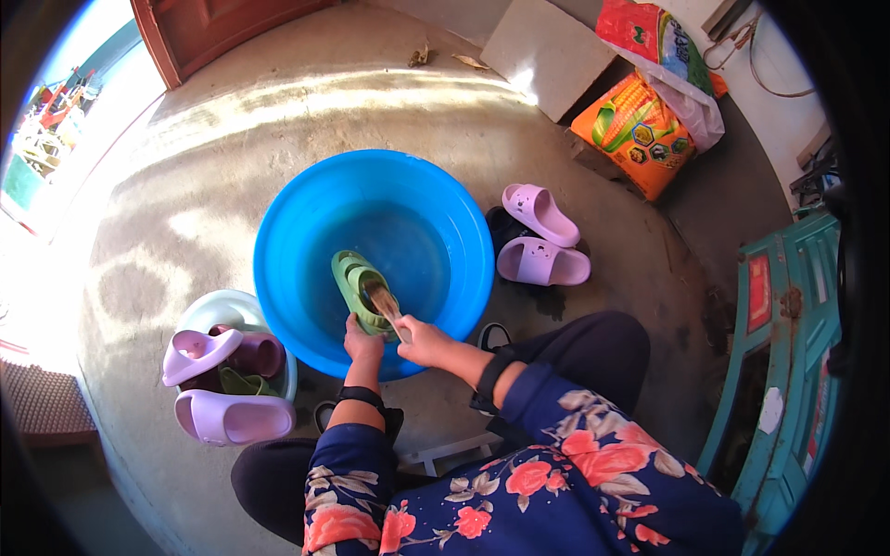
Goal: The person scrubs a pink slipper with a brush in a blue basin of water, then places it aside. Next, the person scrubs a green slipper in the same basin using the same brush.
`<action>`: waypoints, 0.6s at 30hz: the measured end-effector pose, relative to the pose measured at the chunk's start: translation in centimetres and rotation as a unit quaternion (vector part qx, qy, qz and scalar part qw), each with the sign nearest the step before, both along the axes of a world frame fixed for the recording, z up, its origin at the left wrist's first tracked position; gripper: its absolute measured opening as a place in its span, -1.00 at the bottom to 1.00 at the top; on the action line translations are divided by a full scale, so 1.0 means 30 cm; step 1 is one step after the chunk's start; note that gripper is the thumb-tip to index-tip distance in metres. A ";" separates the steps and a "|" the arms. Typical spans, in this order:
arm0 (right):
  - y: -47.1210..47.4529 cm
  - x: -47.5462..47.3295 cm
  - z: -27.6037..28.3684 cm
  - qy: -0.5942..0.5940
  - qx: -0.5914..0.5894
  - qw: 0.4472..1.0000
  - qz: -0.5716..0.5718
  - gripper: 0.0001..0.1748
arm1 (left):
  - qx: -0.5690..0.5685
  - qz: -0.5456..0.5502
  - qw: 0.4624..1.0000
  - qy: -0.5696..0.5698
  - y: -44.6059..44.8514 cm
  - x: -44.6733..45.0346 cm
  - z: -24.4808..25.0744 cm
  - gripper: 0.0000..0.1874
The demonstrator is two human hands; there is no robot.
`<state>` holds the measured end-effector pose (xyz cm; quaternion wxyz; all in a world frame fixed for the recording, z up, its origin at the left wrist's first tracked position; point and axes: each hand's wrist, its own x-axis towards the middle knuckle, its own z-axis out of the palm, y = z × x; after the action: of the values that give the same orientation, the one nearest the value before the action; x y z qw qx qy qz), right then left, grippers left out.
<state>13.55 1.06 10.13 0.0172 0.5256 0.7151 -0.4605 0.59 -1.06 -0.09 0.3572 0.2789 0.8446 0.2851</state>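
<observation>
My left hand (pixel 363 342) grips one end of a green slide sandal (pixel 348 278), holding it tilted over the inside of a blue plastic basin (pixel 285 229). In my right hand (pixel 422 340) is the handle of a brush (pixel 384 304). Its brown bristle end reaches into the sandal's opening, and the bristle tips are partly hidden there. Cloudy water (pixel 410 243) covers the basin's bottom. The basin sits on the floor in front of my knees.
At left, a pale basin (pixel 226 306) holds several shoes, with a lilac slide (pixel 236 417) at its front. Two lilac slides (pixel 546 260) lie right of the blue basin by dark footwear (pixel 502 228). Farther right are an orange sack (pixel 636 135) and a teal metal frame (pixel 786 299).
</observation>
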 end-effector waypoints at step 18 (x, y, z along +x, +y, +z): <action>-0.018 0.030 0.025 0.075 -0.025 0.993 -0.087 -0.43 | 0.091 0.050 0.946 -0.308 0.002 -0.047 -0.070 -0.30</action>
<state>14.46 0.53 10.89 -0.0634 0.5494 0.6539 -0.5163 -0.81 -1.01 -2.18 0.5581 0.1658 0.6768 0.4505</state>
